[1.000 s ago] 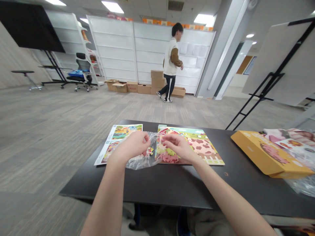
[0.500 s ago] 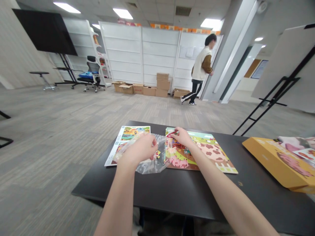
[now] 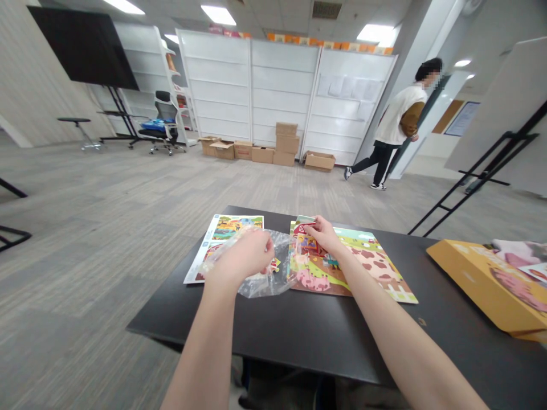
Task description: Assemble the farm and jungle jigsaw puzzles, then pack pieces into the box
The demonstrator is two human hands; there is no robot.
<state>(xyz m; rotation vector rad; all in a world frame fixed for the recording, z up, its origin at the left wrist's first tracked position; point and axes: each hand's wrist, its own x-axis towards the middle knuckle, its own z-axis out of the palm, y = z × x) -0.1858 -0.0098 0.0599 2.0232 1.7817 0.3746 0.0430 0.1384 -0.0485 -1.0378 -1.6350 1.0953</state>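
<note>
A clear plastic bag (image 3: 273, 285) lies on the black table, and my left hand (image 3: 252, 250) is closed at its upper part. Small coloured pieces show inside the bag beside my fingers. My right hand (image 3: 325, 234) pinches a puzzle piece with a red barn (image 3: 301, 228) over the upper left of a farm picture board (image 3: 376, 265). The board shows a pink pig and a spotted cow. Left of the bag, partly under it and my left hand, is a printed sheet (image 3: 233, 226) with small pictures.
An orange box (image 3: 478, 279) with cloth and cards on top stands at the table's right. The black table (image 3: 299, 336) ends in front of my body. Beyond it, a person (image 3: 397, 122) walks near a pillar.
The piece in my right hand has risen slightly above the board's top left corner. The person has walked to the right. The view has shifted a little.
</note>
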